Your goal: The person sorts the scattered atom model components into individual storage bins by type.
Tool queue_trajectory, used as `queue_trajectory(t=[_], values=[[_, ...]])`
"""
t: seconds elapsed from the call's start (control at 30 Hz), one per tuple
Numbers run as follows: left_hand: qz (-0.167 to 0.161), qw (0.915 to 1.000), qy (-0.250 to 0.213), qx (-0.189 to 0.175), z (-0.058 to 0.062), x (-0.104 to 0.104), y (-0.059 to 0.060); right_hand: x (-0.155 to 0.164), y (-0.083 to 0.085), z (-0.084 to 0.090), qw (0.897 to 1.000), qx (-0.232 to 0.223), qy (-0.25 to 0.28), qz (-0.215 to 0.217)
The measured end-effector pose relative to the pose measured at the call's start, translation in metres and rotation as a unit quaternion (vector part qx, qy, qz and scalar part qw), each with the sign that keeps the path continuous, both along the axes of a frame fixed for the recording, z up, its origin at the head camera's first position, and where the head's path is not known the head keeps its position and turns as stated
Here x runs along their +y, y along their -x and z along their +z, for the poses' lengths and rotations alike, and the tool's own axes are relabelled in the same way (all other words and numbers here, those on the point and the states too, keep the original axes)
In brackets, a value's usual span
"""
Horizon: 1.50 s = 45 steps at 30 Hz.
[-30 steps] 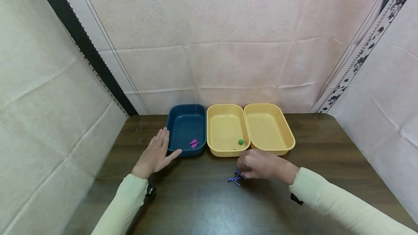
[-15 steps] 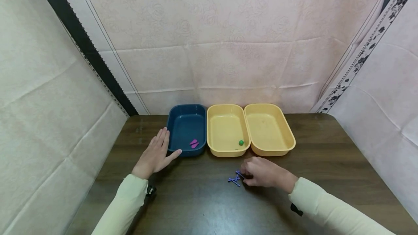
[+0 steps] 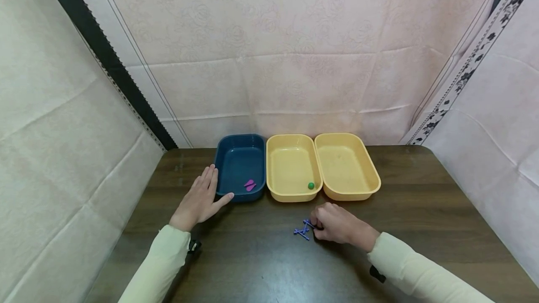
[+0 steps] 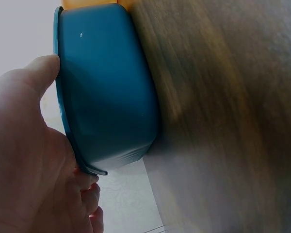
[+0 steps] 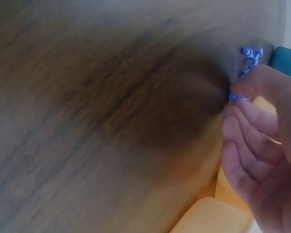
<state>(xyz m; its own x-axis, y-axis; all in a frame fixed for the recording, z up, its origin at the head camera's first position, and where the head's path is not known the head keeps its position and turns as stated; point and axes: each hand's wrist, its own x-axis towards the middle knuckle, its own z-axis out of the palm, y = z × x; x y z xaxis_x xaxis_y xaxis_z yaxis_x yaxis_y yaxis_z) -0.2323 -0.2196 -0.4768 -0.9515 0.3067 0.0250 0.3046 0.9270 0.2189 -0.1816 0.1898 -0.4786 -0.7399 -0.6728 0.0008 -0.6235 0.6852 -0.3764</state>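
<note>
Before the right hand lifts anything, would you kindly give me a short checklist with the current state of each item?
1. Right hand has fingers on the purple pieces: ok, pinching one end in the right wrist view.
2. Whole purple cluster secured: cannot tell, most of it lies beyond the fingertips.
3. Left hand steadies the blue tray: ok, thumb against its wall.
4. Right-hand yellow tray free inside: ok, nothing visible in it.
5. Middle yellow tray: holds a green ball.
</note>
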Motion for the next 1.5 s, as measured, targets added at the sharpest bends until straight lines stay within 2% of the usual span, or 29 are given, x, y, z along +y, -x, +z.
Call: queue_trajectory(t=[0.43, 0.6, 0.93, 1.03, 1.27, 1.5], values=[[0.001, 1.0000, -0.004, 0.004, 0.002, 0.000, -0.002, 0.000, 0.001, -0.004, 1.000, -0.009, 0.020, -0.012], [-0.002, 1.0000, -0.005, 0.008, 0.002, 0.000, -0.003, 0.002, 0.001, -0.001, 1.000, 0.006, 0.014, -0.008], [-0.001, 0.9999, -0.006, 0.009, 0.003, 0.000, -0.004, 0.004, 0.002, 0.018, 0.997, 0.069, 0.026, 0.023], [0.000, 0.9999, -0.005, 0.010, 0.003, -0.001, -0.003, 0.005, 0.003, 0.025, 0.997, 0.072, 0.021, 0.023], [-0.001, 0.9999, -0.005, 0.011, 0.002, 0.000, -0.002, 0.011, 0.005, 0.045, 0.999, 0.047, 0.012, 0.008], [-0.002, 1.0000, -0.008, 0.004, 0.002, 0.000, -0.002, 0.022, 0.009, 0.060, 0.996, 0.092, 0.008, 0.008]])
